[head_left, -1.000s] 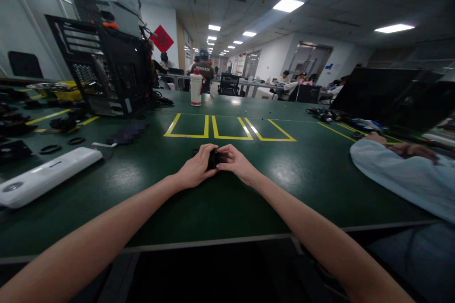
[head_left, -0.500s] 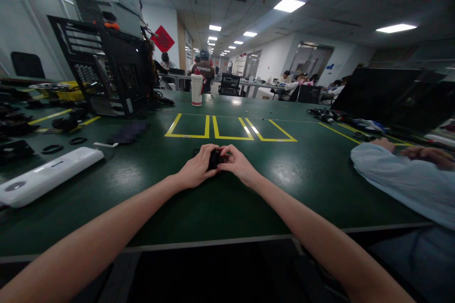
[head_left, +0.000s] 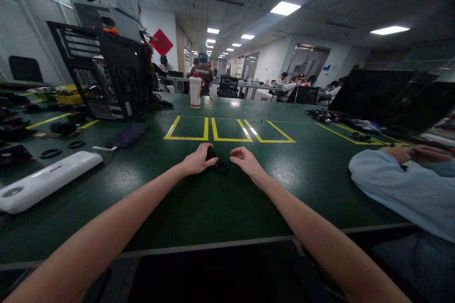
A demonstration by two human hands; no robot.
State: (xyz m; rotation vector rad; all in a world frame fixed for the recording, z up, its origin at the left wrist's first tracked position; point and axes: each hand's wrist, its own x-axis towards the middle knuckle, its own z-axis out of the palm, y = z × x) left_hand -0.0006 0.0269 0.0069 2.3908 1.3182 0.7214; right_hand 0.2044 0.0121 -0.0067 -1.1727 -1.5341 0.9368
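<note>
My left hand [head_left: 197, 159] is closed around a small black part [head_left: 210, 153], most of which the fingers hide. Just right of it, a black ring [head_left: 221, 167] lies flat on the green table [head_left: 227, 203]. My right hand [head_left: 246, 161] hovers a little to the right of the ring, apart from it. Its fingers are bent with the thumb slightly away from them, and I see nothing in them.
Yellow tape outlines [head_left: 232, 140] mark the table ahead, with a white cup [head_left: 195, 91] behind. A white power strip [head_left: 53, 177], more black rings [head_left: 50, 153] and a computer case [head_left: 106, 75] are at left. A co-worker's sleeve [head_left: 391, 182] rests at right.
My right hand has come off the black part and moved right. The ring now shows on the table between my hands. My left hand has shifted slightly left, keeping the part.
</note>
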